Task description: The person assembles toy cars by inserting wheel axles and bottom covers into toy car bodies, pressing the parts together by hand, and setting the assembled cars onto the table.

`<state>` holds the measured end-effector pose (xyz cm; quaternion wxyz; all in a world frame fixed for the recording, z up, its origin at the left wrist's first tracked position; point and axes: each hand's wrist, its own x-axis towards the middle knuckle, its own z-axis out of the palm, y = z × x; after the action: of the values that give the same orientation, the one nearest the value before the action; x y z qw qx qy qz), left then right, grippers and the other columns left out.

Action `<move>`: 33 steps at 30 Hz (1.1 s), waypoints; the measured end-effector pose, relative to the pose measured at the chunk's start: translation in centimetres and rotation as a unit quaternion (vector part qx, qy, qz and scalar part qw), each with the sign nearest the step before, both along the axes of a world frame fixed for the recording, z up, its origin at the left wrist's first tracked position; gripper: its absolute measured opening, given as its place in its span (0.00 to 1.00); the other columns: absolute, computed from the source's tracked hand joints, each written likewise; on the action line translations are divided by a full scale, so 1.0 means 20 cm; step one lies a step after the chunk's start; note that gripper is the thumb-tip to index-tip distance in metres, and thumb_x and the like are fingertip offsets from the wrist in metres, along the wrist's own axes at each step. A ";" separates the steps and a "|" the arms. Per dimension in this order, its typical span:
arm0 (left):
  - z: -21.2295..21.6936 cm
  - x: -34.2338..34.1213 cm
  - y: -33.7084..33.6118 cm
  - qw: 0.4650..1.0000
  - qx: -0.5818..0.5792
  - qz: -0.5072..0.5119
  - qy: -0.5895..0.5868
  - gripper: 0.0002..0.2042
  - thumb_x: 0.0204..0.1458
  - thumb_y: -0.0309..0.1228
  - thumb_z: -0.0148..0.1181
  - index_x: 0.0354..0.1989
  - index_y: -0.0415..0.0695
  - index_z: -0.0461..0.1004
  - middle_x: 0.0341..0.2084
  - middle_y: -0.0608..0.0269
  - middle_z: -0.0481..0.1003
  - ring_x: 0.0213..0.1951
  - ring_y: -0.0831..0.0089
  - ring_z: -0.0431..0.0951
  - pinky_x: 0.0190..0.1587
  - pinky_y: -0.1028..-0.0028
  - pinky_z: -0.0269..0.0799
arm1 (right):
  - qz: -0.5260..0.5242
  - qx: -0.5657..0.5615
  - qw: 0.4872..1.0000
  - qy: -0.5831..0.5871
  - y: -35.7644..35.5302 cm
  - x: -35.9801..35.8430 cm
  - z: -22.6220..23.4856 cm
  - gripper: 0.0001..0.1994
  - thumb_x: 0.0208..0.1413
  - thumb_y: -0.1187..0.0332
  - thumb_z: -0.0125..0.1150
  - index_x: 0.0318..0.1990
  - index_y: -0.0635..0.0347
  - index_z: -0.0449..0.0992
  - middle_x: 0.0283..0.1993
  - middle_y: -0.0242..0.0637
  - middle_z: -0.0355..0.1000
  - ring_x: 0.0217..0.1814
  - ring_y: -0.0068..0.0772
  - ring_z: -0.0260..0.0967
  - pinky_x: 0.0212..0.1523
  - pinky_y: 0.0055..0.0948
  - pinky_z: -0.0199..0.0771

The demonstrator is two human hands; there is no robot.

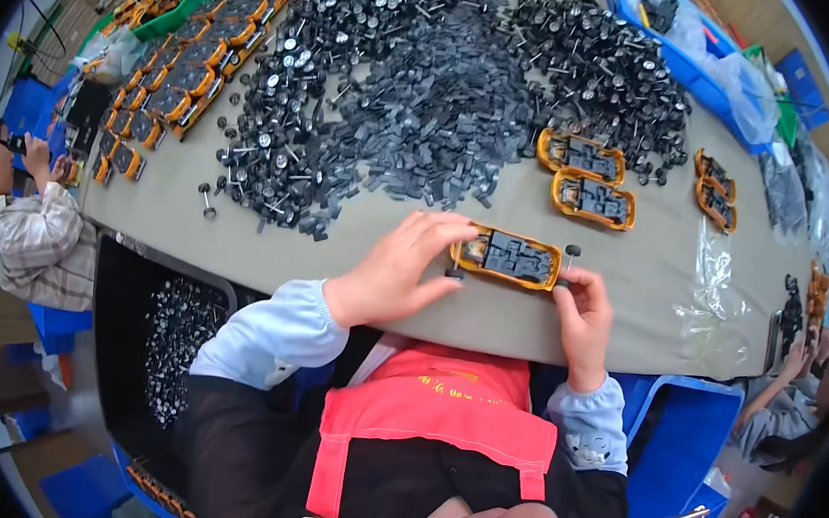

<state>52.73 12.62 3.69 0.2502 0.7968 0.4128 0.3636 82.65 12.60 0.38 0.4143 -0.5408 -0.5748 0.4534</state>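
In front of me a toy car body (517, 257), yellow-orange with a dark grey inside, lies open side up on the table. My left hand (389, 272) is at its left end, thumb and fingers spanning a wheel axle (456, 260); a black wheel shows by the thumb, while the fingers hide the other end. At the right end of the body, my right hand (583, 316) pinches the lower end of a second wheel axle (568, 266). The upper black wheel of that axle stands free above the fingertips.
Ahead lie a heap of small dark grey pieces (436, 105) and wheel axles (604, 74). Two similar car bodies (590, 197) sit beyond my right hand, two more (717, 190) farther right. Assembled rows (181, 75) stand at left. Co-workers (33, 219) sit at both sides.
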 end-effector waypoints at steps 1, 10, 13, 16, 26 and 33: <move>-0.02 0.02 0.02 1.000 -0.004 -0.006 0.000 0.32 0.44 0.24 0.71 0.61 0.42 0.66 0.57 0.49 0.71 0.59 0.48 0.70 0.63 0.57 0.65 | 0.005 0.012 0.999 0.030 0.01 0.00 -0.02 0.10 0.60 0.81 0.60 0.48 0.65 0.74 0.43 0.30 0.75 0.43 0.17 0.74 0.44 0.19 0.75; -0.05 0.07 0.05 0.999 -0.025 0.015 0.037 0.32 0.42 0.23 0.71 0.60 0.44 0.68 0.56 0.53 0.72 0.55 0.52 0.71 0.59 0.59 0.68 | 0.026 0.020 0.997 0.066 -0.04 0.00 -0.06 0.10 0.60 0.81 0.60 0.49 0.64 0.73 0.46 0.31 0.75 0.44 0.18 0.74 0.46 0.19 0.75; -0.05 0.08 0.06 0.997 -0.050 -0.001 0.063 0.32 0.43 0.23 0.71 0.60 0.45 0.68 0.55 0.54 0.72 0.54 0.53 0.71 0.58 0.60 0.69 | 0.028 0.016 0.997 0.069 -0.04 0.01 -0.05 0.10 0.60 0.81 0.59 0.49 0.65 0.74 0.47 0.32 0.74 0.45 0.18 0.74 0.46 0.20 0.75; -0.05 0.09 0.07 0.995 -0.056 -0.013 0.087 0.31 0.43 0.24 0.71 0.59 0.45 0.68 0.55 0.54 0.71 0.54 0.53 0.71 0.57 0.60 0.69 | 0.030 0.029 0.996 0.074 -0.03 0.02 -0.05 0.11 0.58 0.82 0.60 0.47 0.64 0.74 0.50 0.34 0.72 0.47 0.20 0.73 0.47 0.20 0.75; -0.09 0.06 0.11 0.990 -0.039 -0.048 0.125 0.31 0.43 0.26 0.70 0.60 0.45 0.68 0.54 0.54 0.70 0.53 0.54 0.73 0.56 0.60 0.71 | 0.156 0.213 0.954 -0.143 0.07 -0.06 0.17 0.11 0.47 0.78 0.67 0.40 0.57 0.77 0.65 0.49 0.64 0.65 0.51 0.65 0.61 0.40 0.67; -0.10 0.05 0.16 0.991 -0.040 -0.067 0.111 0.31 0.43 0.26 0.70 0.59 0.45 0.69 0.53 0.53 0.71 0.53 0.53 0.74 0.55 0.60 0.72 | 0.250 0.129 0.934 -0.219 0.19 -0.11 0.23 0.22 0.46 0.73 0.67 0.52 0.54 0.71 0.61 0.45 0.66 0.60 0.53 0.67 0.59 0.44 0.68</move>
<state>53.64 15.74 1.66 0.2582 0.8475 0.3978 0.2383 80.48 16.43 4.90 0.2177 -0.4077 -0.8211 0.3349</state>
